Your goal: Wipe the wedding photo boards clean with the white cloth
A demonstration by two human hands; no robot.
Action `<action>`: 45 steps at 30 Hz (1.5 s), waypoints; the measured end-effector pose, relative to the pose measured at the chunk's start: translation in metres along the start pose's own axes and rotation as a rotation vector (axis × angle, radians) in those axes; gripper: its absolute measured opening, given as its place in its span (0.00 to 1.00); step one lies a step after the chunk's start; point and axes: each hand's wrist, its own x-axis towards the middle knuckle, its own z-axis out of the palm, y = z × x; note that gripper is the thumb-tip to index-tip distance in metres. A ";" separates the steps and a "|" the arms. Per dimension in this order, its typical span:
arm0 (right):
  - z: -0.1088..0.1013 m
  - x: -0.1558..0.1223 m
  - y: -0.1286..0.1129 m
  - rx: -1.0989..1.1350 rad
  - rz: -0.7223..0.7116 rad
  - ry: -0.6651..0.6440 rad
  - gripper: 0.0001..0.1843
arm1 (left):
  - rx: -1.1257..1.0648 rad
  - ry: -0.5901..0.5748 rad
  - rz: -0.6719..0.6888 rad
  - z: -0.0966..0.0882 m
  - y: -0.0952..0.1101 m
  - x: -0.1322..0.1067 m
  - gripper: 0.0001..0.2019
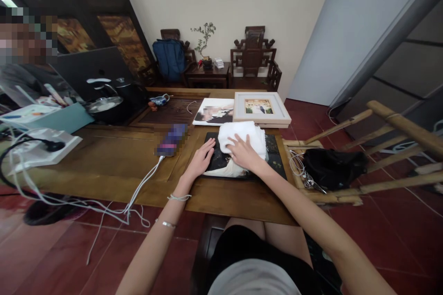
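Observation:
A dark photo panel point(276, 159) with a pale dress-like shape lies flat on the wooden table in front of me. On top of it rests a folded white towel point(238, 130). My right hand point(244, 153) lies over the towel with its fingers spread, pressing on it from above. At the panel's left edge, my left hand point(202, 159) is laid flat with fingers stretched out and nothing in it. The towel and my right hand hide the middle of the panel.
Behind the panel are a white-framed photo point(263, 106) and a photo print point(212, 113). A phone point(171, 140) on a white cable lies left, near a power strip point(51, 147) and kettle point(131, 94). A black bag point(335, 166) sits on a bamboo chair point(389, 120). Someone sits far left.

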 end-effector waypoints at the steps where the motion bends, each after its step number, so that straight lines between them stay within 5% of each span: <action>1: 0.001 -0.012 -0.007 -0.006 -0.019 -0.010 0.21 | -0.001 0.003 -0.002 0.000 0.000 0.000 0.22; 7: -0.004 -0.098 -0.047 0.040 -0.222 -0.065 0.15 | 0.000 0.007 0.003 0.000 0.000 0.000 0.21; 11: -0.012 -0.118 -0.031 0.133 -0.189 -0.085 0.18 | 0.000 0.012 0.006 0.000 0.000 0.000 0.20; 18: -0.007 -0.056 0.038 0.023 0.078 0.042 0.18 | -0.013 0.021 0.008 0.001 0.000 0.000 0.21; 24: 0.002 0.002 0.011 0.037 -0.011 0.054 0.18 | -0.056 0.091 0.000 -0.004 0.004 -0.002 0.24; 29: 0.001 -0.012 -0.033 0.116 -0.317 -0.034 0.17 | -0.334 0.312 -0.102 -0.006 0.004 -0.002 0.29; 32: -0.006 -0.044 -0.041 0.194 -0.435 -0.068 0.16 | -0.308 0.274 -0.093 -0.006 0.005 -0.003 0.29; 39: -0.007 -0.088 0.001 0.245 -0.169 0.037 0.12 | 0.037 0.039 0.002 -0.001 0.009 -0.005 0.24; 45: 0.006 -0.018 0.022 0.266 0.053 0.131 0.16 | 0.058 0.024 0.031 0.001 0.002 -0.003 0.21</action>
